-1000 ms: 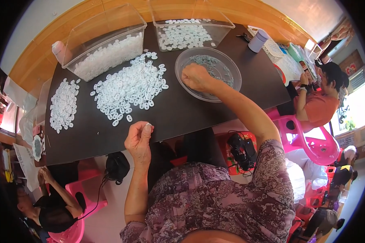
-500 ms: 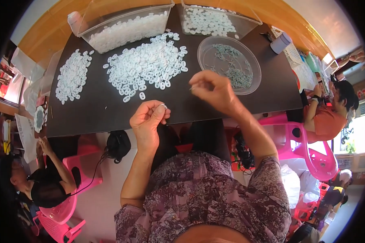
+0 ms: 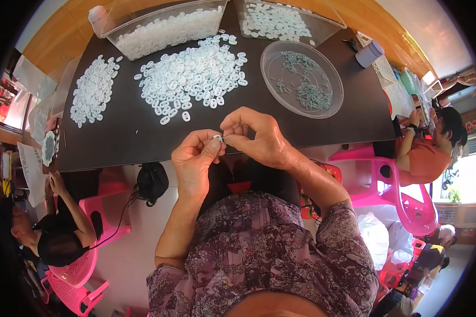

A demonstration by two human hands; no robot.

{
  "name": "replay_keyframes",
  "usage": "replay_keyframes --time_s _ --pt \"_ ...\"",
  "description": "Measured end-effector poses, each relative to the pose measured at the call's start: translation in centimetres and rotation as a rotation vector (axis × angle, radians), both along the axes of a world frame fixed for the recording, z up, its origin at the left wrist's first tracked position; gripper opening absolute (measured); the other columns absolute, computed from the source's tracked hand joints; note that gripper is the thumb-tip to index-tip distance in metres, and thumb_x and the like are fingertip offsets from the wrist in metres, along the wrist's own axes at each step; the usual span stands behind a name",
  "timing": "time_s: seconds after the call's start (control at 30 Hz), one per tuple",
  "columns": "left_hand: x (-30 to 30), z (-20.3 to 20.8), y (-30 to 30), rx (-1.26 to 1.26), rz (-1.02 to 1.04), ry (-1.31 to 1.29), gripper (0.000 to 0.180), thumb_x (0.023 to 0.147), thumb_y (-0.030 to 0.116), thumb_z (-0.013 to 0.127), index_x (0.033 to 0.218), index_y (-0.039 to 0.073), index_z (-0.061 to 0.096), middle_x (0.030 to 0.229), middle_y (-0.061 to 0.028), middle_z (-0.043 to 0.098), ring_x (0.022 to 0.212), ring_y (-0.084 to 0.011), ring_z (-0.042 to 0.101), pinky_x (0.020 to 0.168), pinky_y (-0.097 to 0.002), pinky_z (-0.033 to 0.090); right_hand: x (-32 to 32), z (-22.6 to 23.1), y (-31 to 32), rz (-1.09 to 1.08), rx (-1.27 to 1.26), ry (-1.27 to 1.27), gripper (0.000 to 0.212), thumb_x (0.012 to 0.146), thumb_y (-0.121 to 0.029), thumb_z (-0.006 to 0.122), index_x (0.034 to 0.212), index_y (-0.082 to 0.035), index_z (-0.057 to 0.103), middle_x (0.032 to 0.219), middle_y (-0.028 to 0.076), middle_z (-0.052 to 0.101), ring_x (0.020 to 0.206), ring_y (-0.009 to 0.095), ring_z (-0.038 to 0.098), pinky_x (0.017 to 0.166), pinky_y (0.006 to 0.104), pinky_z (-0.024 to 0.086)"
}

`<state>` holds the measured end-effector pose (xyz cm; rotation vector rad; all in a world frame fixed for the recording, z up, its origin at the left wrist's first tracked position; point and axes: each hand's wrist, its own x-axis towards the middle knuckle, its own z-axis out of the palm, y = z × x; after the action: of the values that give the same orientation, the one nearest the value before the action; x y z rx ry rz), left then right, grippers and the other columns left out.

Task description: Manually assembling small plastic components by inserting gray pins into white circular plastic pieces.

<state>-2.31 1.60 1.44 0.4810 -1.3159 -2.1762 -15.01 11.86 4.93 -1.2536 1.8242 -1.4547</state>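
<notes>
My left hand (image 3: 194, 158) pinches a small white plastic piece (image 3: 217, 138) at the table's near edge. Close against it, my right hand (image 3: 256, 136) is closed, its thumb and fingertips at the piece. Between those fingertips there seems to be a tiny screw, mostly hidden. Beyond my hands lies a large heap of white oval two-hole pieces (image 3: 193, 79). A round clear tray (image 3: 266, 71) at the right holds loose grey-green screws (image 3: 313, 97).
A smaller heap of white pieces (image 3: 95, 90) lies at the left. Two clear bins (image 3: 169, 21) with more pieces stand at the back. A lidded grey cup (image 3: 369, 54) is at the right. People sit on pink chairs (image 3: 388, 185) at both sides.
My right hand has come down and left from near the round tray to meet my left hand at the white piece. The left hand has barely moved.
</notes>
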Motion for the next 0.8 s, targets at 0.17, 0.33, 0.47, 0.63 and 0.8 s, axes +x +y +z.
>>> replay_keyframes --time_s 0.17,0.33,0.47,0.63,0.8 --pt "0.2 0.1 -0.2 -0.013 0.005 -0.042 0.010 0.085 0.005 0.062 0.091 -0.002 0.062 0.076 -0.0045 0.062 0.064 -0.0080 0.054 0.055 -0.0186 0.040 0.0 -0.2 -0.2 -0.001 -0.004 0.064 0.016 0.077 0.000 0.062 0.092 0.002 0.058 0.075 0.002 0.056 0.067 0.007 0.050 0.060 0.0224 0.042" --pt "0.3 0.2 -0.2 -0.040 0.007 -0.056 0.010 0.085 0.006 0.061 0.091 -0.002 0.062 0.076 -0.0042 0.062 0.065 -0.0079 0.053 0.055 -0.0185 0.039 0.2 -0.2 -0.3 0.007 -0.005 0.088 0.016 0.077 -0.001 0.063 0.092 0.002 0.058 0.074 0.001 0.055 0.065 0.007 0.050 0.059 0.0223 0.042" --pt "0.4 -0.1 -0.1 -0.041 0.026 -0.054 0.011 0.084 0.008 0.063 0.088 -0.002 0.062 0.075 -0.0048 0.063 0.063 -0.0092 0.055 0.054 -0.0189 0.040 0.3 -0.3 -0.4 0.018 0.005 0.076 0.016 0.077 -0.001 0.064 0.091 0.001 0.058 0.073 0.001 0.054 0.065 0.006 0.049 0.058 0.0223 0.042" --pt "0.4 0.3 0.3 -0.099 0.046 -0.065 0.006 0.085 0.002 0.060 0.089 -0.003 0.060 0.076 -0.0016 0.058 0.066 -0.0070 0.050 0.060 -0.0189 0.041 0.5 -0.5 -0.4 0.009 0.011 0.064 0.015 0.077 -0.002 0.064 0.091 0.001 0.058 0.073 0.001 0.055 0.065 0.006 0.050 0.058 0.0219 0.042" --pt "0.4 -0.8 0.9 -0.259 0.151 -0.085 0.007 0.086 0.004 0.060 0.088 -0.003 0.060 0.075 -0.0007 0.058 0.066 -0.0060 0.050 0.059 -0.0179 0.040 1.1 -1.0 -0.7 -0.011 0.005 0.065 0.014 0.078 -0.002 0.064 0.090 0.001 0.059 0.073 0.001 0.056 0.065 0.005 0.050 0.057 0.0215 0.042"
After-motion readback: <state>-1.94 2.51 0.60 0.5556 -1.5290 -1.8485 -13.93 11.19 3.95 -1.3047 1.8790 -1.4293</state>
